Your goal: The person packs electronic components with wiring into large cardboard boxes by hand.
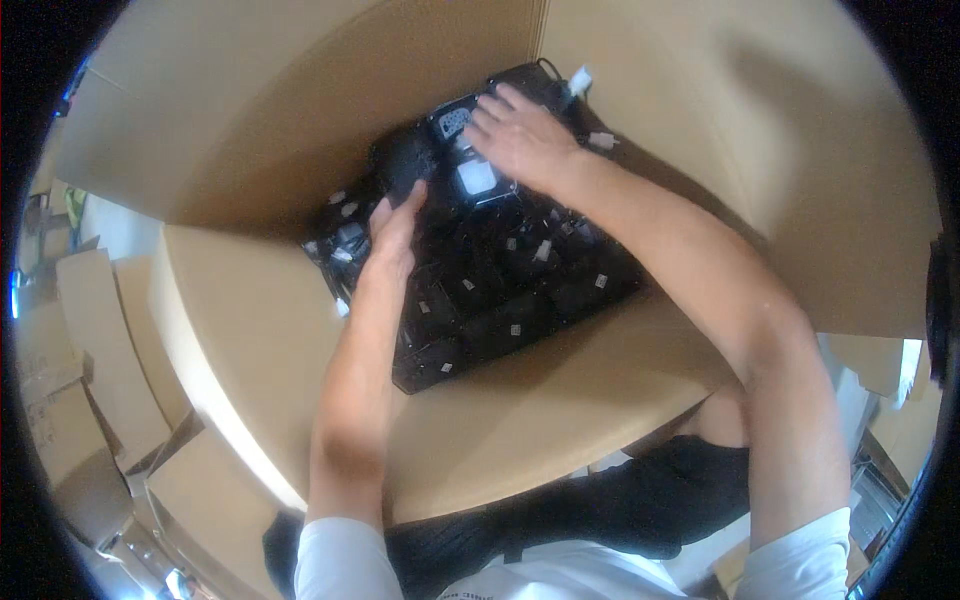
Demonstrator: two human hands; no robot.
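Deep in a large cardboard box (560, 395), many black boxy units with white plugs lie in a packed layer. One black boxy unit with a white label (478, 178) and a grey patterned patch sits between my hands near the far side. My left hand (393, 232) is closed at the near left of this unit, thumb raised and fingertips partly hidden against the black. My right hand (525, 145) lies over its right side, fingers stretched out and slightly apart, palm down. Both forearms reach in over the near wall.
Tall cardboard flaps (330, 100) stand on the far and right sides. White plugs (580, 82) and black cables stick up by the far right edge of the layer. Outside at the left, more cardboard boxes (110, 350) are piled. The box's near wall bends in front of my body.
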